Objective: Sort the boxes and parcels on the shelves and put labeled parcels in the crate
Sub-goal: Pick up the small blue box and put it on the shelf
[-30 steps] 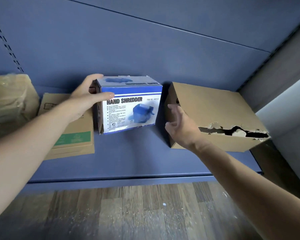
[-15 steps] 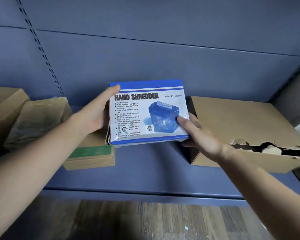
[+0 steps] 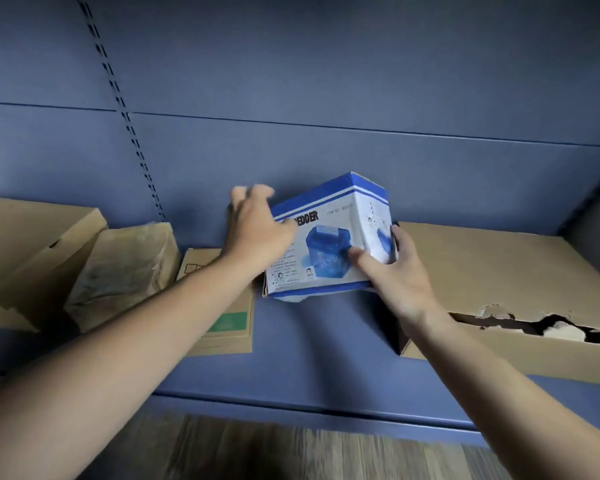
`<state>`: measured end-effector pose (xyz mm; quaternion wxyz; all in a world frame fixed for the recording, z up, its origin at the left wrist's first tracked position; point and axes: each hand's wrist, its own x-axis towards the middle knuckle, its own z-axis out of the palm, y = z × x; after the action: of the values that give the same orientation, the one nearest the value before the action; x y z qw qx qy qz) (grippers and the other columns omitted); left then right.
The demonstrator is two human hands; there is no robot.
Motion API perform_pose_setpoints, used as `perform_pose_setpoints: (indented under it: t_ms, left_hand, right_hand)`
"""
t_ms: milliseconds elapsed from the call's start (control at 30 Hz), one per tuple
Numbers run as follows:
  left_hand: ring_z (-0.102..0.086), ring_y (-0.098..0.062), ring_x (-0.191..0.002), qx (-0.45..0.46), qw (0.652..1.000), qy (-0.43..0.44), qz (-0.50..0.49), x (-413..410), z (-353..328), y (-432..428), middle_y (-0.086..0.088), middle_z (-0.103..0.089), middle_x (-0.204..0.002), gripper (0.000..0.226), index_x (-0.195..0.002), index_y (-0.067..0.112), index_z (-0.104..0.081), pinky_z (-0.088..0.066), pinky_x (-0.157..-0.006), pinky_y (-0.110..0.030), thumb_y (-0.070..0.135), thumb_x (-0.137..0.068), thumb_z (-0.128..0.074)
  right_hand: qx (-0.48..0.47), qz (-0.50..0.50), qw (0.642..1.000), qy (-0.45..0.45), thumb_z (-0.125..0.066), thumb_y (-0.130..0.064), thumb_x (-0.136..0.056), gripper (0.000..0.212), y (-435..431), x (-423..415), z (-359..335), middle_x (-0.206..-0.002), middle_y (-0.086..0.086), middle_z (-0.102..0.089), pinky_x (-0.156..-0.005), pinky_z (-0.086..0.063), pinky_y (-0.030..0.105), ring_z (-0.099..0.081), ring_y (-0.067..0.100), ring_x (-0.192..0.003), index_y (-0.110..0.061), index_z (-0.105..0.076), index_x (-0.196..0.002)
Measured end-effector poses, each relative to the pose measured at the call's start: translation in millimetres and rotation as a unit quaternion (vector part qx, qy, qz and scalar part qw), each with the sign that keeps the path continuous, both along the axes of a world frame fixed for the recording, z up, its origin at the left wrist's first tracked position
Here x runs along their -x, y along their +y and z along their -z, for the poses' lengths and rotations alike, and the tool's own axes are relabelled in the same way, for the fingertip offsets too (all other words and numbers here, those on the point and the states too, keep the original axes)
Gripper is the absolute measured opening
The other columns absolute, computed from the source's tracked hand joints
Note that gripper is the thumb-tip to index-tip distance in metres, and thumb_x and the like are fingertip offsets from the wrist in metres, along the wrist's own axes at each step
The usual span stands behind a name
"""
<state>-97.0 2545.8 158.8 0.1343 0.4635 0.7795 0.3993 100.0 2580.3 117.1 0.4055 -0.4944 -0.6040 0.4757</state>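
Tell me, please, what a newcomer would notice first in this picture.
The blue and white shredder box stands out, tilted above the blue shelf, with the right hand gripping its lower right corner and the left hand on its left side. To the right, a brown cardboard box lies on the shelf with a torn front edge.

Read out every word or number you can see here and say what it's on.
"EDDER": front of the shredder box, the start hidden behind the left hand.
"ITEM NO": same front; the code after it is blurred.
Small print below: too small to read.
Green label on the flat cardboard box: unreadable.
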Motion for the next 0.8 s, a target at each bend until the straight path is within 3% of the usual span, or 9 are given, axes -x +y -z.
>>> perform_pose_setpoints:
  t_ms: [100, 167, 233, 300, 367, 467, 533, 667, 800]
  left_hand:
    - [-0.056, -0.018, -0.085, 0.067, 0.976, -0.183, 0.099, -29.5, -13.0, -6.8, -0.004, -0.062, -0.09, 0.023, -0.086, 0.014, -0.068, -0.055, -0.083, -0.033, 0.033, -0.083, -0.056]
    - [-0.063, -0.016, -0.083, 0.083, 0.964, -0.216, 0.13, -40.4, -15.5, -12.1, -0.002, -0.066, -0.085, 0.027, -0.084, 0.011, -0.068, -0.058, -0.082, -0.041, 0.035, -0.087, -0.055]
    - [-0.065, -0.013, -0.079, 0.067, 0.955, -0.256, 0.136, -48.2, -13.8, -16.2, 0.002, -0.07, -0.083, 0.021, -0.087, 0.016, -0.068, -0.06, -0.075, -0.035, 0.033, -0.089, -0.058]
    - [-0.066, -0.012, -0.073, 0.046, 0.945, -0.291, 0.144, -54.7, -13.9, -20.6, 0.001, -0.072, -0.085, 0.007, -0.088, 0.019, -0.067, -0.062, -0.074, -0.037, 0.021, -0.088, -0.061]
    - [-0.069, -0.015, -0.078, 0.028, 0.951, -0.274, 0.142, -53.0, -11.0, -21.1, 0.0, -0.072, -0.092, 0.011, -0.091, 0.019, -0.064, -0.061, -0.078, -0.039, 0.012, -0.082, -0.064]
    - [-0.068, -0.013, -0.096, 0.03, 0.967, -0.216, 0.133, -39.3, -6.6, -18.5, 0.006, -0.07, -0.104, 0.036, -0.103, 0.022, -0.062, -0.057, -0.088, -0.041, 0.016, -0.068, -0.068]
    - [-0.068, -0.013, -0.099, 0.028, 0.964, -0.231, 0.129, -33.1, -3.8, -20.4, 0.007, -0.071, -0.106, 0.048, -0.108, 0.021, -0.062, -0.056, -0.091, -0.042, 0.019, -0.06, -0.067]
    - [-0.07, -0.017, -0.1, 0.022, 0.952, -0.279, 0.126, -30.0, 10.5, -20.8, 0.002, -0.072, -0.109, 0.058, -0.111, 0.02, -0.064, -0.056, -0.091, -0.047, 0.024, -0.054, -0.07]
    - [-0.066, -0.017, -0.101, 0.008, 0.965, -0.241, 0.105, -28.4, 22.4, -16.0, -0.006, -0.062, -0.118, 0.057, -0.105, 0.031, -0.067, -0.057, -0.088, -0.042, 0.036, -0.049, -0.069]
  right_hand:
    - [-0.052, 0.032, 0.997, -0.044, -0.078, -0.052, -0.07, 0.096, -9.6, 10.9, 4.3, -0.133, -0.007, -0.046, -0.104, -0.041, 0.027, -0.044, 0.005, -0.125, -0.033, -0.029, -0.15]
    - [-0.083, 0.039, 0.993, -0.075, -0.076, -0.054, -0.068, 0.102, -13.5, 14.2, 6.3, -0.133, -0.006, -0.046, -0.105, -0.039, 0.027, -0.034, 0.002, -0.124, -0.031, -0.025, -0.153]
    - [-0.11, 0.031, 0.989, -0.093, -0.073, -0.06, -0.062, 0.105, -14.4, 14.4, 7.3, -0.132, -0.004, -0.05, -0.106, -0.042, 0.03, -0.031, 0.003, -0.123, -0.03, -0.027, -0.151]
    - [-0.116, 0.009, 0.989, -0.09, -0.078, -0.055, -0.063, 0.102, -13.5, 12.4, 5.0, -0.128, -0.004, -0.05, -0.099, -0.044, 0.018, -0.03, 0.003, -0.124, -0.03, -0.03, -0.149]
    - [-0.115, -0.02, 0.991, -0.062, -0.083, -0.042, -0.07, 0.085, -12.8, 9.7, 0.0, -0.124, -0.004, -0.052, -0.085, -0.041, 0.002, -0.034, -0.002, -0.122, -0.033, -0.04, -0.142]
    - [-0.143, -0.05, 0.987, -0.055, -0.084, -0.031, -0.074, 0.066, -14.3, 8.9, -4.3, -0.111, -0.005, -0.052, -0.085, -0.042, 0.003, -0.045, 0.0, -0.115, -0.042, -0.05, -0.13]
    - [-0.144, -0.064, 0.986, -0.051, -0.081, -0.027, -0.079, 0.063, -16.8, 11.2, -5.8, -0.105, -0.006, -0.046, -0.084, -0.039, 0.001, -0.047, 0.006, -0.112, -0.047, -0.049, -0.13]
    - [-0.131, -0.068, 0.989, -0.033, -0.065, -0.024, -0.093, 0.06, -11.6, 11.5, -3.8, -0.117, -0.004, -0.041, -0.091, -0.031, -0.005, -0.043, -0.005, -0.118, -0.045, -0.04, -0.144]
    - [-0.139, -0.069, 0.986, -0.06, -0.051, -0.019, -0.101, 0.054, -5.7, 9.0, 0.9, -0.125, -0.002, -0.046, -0.088, -0.025, -0.008, -0.036, -0.024, -0.109, -0.037, -0.037, -0.15]
